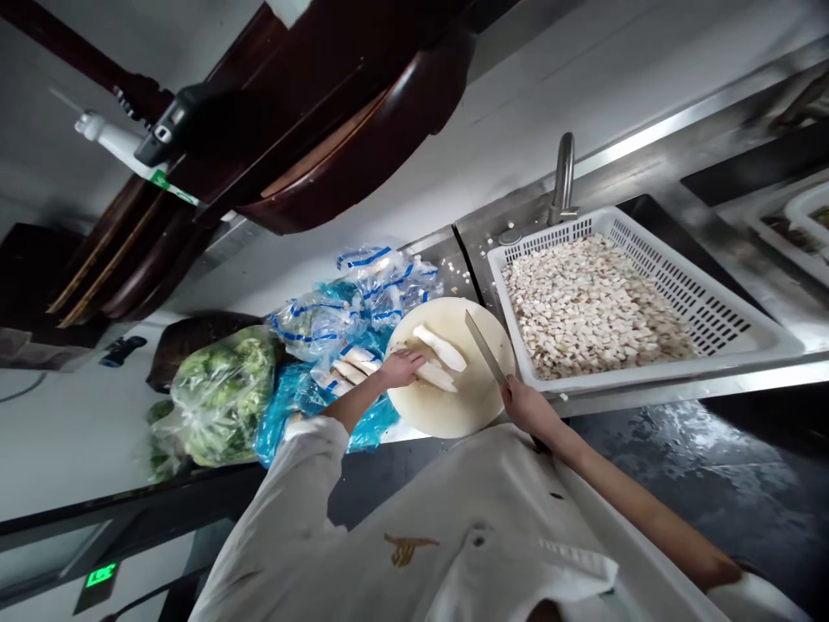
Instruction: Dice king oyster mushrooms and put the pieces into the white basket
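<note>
My right hand [526,404] grips a kitchen knife [484,347] by its handle, the blade slanting up and left over the right side of a round white cutting board [414,416]. Two pale pieces of king oyster mushroom lie on the board. My left hand [402,367] has its fingers on the left end of the lower mushroom piece [437,376]. Just above it lies the upper mushroom piece [440,347], apart from the blade. The knife's handle is mostly hidden in my fist.
Right of the board, a white slotted basket [744,345] holds many chopped mushroom bits [596,311]. A faucet [563,181] stands behind it. To the left are plastic bags [317,324] with whole mushrooms and a bag of green vegetables [224,389]. Dark wooden furniture [363,138] hangs into view above.
</note>
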`<action>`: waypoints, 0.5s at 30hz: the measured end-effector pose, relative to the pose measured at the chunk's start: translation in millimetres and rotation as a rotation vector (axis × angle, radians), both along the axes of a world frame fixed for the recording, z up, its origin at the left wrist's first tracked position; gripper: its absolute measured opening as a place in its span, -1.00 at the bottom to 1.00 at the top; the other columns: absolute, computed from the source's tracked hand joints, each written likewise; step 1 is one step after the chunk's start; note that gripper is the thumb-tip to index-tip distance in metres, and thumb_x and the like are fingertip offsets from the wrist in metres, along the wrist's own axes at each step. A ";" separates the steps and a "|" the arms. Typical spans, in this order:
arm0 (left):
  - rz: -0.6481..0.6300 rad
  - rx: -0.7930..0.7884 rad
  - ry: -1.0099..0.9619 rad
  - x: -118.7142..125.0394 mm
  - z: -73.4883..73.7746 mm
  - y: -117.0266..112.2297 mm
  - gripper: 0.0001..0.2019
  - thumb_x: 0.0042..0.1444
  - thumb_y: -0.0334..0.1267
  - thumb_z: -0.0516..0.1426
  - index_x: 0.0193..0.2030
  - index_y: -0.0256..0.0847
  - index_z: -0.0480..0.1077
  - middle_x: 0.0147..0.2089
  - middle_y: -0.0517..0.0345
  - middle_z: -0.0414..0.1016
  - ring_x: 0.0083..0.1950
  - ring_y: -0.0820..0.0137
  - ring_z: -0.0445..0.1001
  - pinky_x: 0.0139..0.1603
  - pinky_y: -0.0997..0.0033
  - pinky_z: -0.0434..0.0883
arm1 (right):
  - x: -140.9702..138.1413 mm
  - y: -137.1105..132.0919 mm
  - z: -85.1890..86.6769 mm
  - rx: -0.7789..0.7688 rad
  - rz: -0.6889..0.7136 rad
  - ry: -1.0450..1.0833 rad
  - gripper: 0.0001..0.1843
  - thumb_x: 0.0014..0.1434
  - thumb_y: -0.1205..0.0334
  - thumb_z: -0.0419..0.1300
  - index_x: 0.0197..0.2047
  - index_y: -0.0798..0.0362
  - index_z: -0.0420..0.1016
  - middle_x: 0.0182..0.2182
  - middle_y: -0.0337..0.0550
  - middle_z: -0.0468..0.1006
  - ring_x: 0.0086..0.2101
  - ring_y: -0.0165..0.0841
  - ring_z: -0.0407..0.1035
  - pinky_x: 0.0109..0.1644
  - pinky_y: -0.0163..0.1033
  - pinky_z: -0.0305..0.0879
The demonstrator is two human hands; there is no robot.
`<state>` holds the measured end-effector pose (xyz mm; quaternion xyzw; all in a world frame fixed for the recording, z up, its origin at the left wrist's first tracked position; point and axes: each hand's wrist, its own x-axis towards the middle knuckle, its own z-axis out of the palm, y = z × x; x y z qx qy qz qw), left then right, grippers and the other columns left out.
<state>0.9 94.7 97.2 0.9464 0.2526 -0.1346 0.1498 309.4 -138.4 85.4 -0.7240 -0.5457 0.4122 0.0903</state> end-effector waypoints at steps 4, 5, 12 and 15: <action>0.303 -0.174 -0.050 -10.7 19.6 -14.1 -0.54 0.00 -0.14 0.38 0.06 -0.07 0.47 0.05 0.01 0.59 0.06 0.07 0.60 0.13 0.13 0.52 | 8.4 0.6 -5.9 0.012 -0.003 0.035 -0.72 0.58 0.18 -0.05 0.09 0.14 0.40 -0.18 0.13 0.70 -0.13 -0.16 0.63 -0.18 -0.25 0.21; 0.408 -0.238 -0.128 -14.5 21.7 -20.6 -0.52 0.02 -0.08 0.37 0.08 -0.08 0.44 0.01 0.04 0.60 0.03 0.11 0.61 0.08 0.17 0.53 | 10.1 0.9 -7.6 0.017 0.004 0.035 -0.72 0.58 0.19 -0.05 0.09 0.14 0.40 -0.18 0.13 0.70 -0.12 -0.16 0.63 -0.17 -0.26 0.22; 1.171 -0.212 -0.341 -23.3 -17.4 -83.8 -0.44 0.20 0.20 0.29 0.14 -0.16 0.38 -0.05 0.00 0.61 -0.03 0.19 0.63 0.01 0.18 0.56 | 11.1 10.1 -6.3 0.060 0.123 -0.030 -0.66 0.56 0.21 -0.05 0.18 0.19 0.42 -0.09 0.19 0.70 -0.05 -0.12 0.62 -0.10 -0.22 0.27; 1.374 -0.199 -0.311 -3.3 -42.9 -96.1 -0.41 0.28 0.25 0.24 0.18 -0.20 0.35 -0.11 -0.03 0.63 -0.10 0.20 0.65 -0.04 0.19 0.57 | 2.8 18.4 4.4 0.048 0.193 -0.085 -0.66 0.56 0.19 -0.05 0.17 0.17 0.43 -0.09 0.17 0.70 -0.07 -0.12 0.62 -0.11 -0.21 0.26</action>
